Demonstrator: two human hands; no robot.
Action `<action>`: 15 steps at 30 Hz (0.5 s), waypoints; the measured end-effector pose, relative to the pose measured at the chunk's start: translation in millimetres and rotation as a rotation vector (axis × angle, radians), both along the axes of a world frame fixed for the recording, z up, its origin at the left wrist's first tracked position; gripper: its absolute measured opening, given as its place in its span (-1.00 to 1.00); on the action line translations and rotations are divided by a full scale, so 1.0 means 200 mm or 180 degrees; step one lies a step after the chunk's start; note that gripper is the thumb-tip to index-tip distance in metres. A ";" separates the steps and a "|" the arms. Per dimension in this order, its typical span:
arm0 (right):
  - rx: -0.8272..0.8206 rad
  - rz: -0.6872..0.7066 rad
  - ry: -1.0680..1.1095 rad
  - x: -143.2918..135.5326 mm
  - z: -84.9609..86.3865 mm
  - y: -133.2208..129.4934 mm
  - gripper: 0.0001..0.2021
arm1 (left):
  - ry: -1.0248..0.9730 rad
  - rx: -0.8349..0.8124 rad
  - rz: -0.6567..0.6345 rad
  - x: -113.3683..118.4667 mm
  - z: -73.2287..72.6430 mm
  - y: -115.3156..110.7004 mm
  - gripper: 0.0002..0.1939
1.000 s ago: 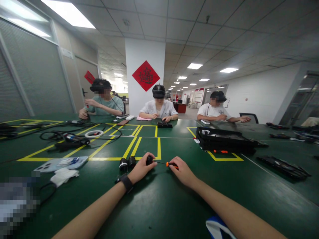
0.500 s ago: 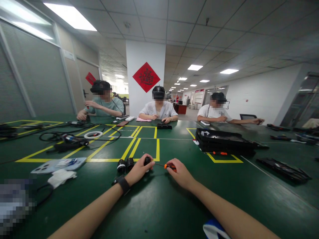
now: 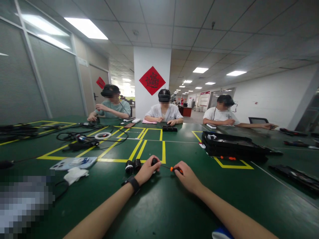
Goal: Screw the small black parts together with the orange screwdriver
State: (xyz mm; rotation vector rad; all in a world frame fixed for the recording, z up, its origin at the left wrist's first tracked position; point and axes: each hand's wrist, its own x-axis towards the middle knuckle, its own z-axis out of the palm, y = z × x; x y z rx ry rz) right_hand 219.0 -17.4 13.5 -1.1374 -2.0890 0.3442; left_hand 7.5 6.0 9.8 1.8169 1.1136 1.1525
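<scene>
My left hand (image 3: 147,171) is closed round a small black cylindrical part (image 3: 155,162), partly hidden by the fingers. In my right hand (image 3: 187,177) is an orange-and-black screwdriver (image 3: 172,169), its handle between thumb and fingers. The thin shaft points left, and its tip reaches the black part or lies very near it; I cannot tell which. Two similar black cylinders with pale bands, one (image 3: 129,167) and another (image 3: 137,165), stand on the green table just left of my left hand. A dark band circles my left wrist.
A stack of black trays (image 3: 231,142) lies at right, with an orange-handled tool (image 3: 228,158) before it. A black panel (image 3: 294,176) is farther right. Phone-like slab (image 3: 58,164), crumpled tissue (image 3: 76,175) and cables (image 3: 82,137) lie at left. Three people sit across the table (image 3: 149,212).
The whole view has shifted, so things appear farther right. Both hands keep their grips; the screwdriver handle looks turned slightly in my right fingers.
</scene>
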 end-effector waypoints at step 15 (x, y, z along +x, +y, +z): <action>0.0001 -0.0059 -0.0037 0.00 0.00 0.00 -0.86 | -0.0012 0.0080 -0.0054 -0.01 0.02 -0.02 -0.74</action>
